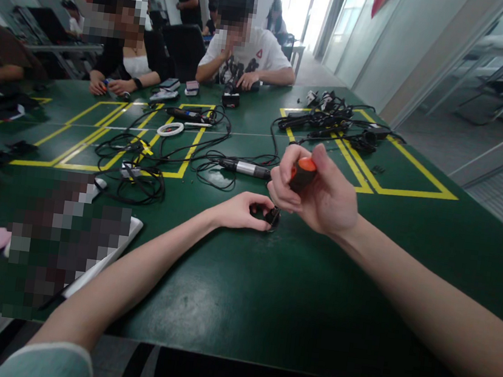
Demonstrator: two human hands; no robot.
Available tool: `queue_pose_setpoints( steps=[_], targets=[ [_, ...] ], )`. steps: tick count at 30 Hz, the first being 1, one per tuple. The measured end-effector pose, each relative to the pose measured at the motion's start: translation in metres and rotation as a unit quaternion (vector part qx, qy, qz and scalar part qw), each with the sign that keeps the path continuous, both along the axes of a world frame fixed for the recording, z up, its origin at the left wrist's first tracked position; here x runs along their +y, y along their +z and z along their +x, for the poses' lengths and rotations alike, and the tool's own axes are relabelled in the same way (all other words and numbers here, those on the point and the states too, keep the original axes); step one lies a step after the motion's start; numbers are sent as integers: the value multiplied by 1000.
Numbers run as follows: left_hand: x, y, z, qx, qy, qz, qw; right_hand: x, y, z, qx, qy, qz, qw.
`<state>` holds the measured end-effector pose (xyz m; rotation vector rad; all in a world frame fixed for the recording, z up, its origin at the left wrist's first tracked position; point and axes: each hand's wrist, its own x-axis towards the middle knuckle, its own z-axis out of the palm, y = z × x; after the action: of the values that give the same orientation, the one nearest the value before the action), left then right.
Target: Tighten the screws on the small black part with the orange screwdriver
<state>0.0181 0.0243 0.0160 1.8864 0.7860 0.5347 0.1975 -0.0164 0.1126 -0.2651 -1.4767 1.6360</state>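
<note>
My right hand is wrapped round the handle of a screwdriver, orange on top and dark at the sides. Its thin shaft points down toward a small black part on the green table. Thumb and fingers of my left hand curl round that part and pinch it against the tabletop. Whether the tip sits in a screw is too small to tell. Just beyond my hands lies a black and silver cylindrical tool with a cable.
Coiled black cables lie left of centre, near a white ring. More cables and black devices are heaped at the back right. Blurred-out flat devices rest by my left forearm. Co-workers sit across the table; one wears a white shirt.
</note>
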Motion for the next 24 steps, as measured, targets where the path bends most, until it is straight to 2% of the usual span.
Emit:
queue_pose_setpoints(
  steps=[19, 24],
  targets=[
    [-3, 5, 1, 13, 9, -9, 1000, 3, 0, 1, 21, 11, -22, 999],
    [-3, 6, 1, 7, 1, -7, 1000, 1, -3, 2, 18, -14, -21, 1000]
  ],
)
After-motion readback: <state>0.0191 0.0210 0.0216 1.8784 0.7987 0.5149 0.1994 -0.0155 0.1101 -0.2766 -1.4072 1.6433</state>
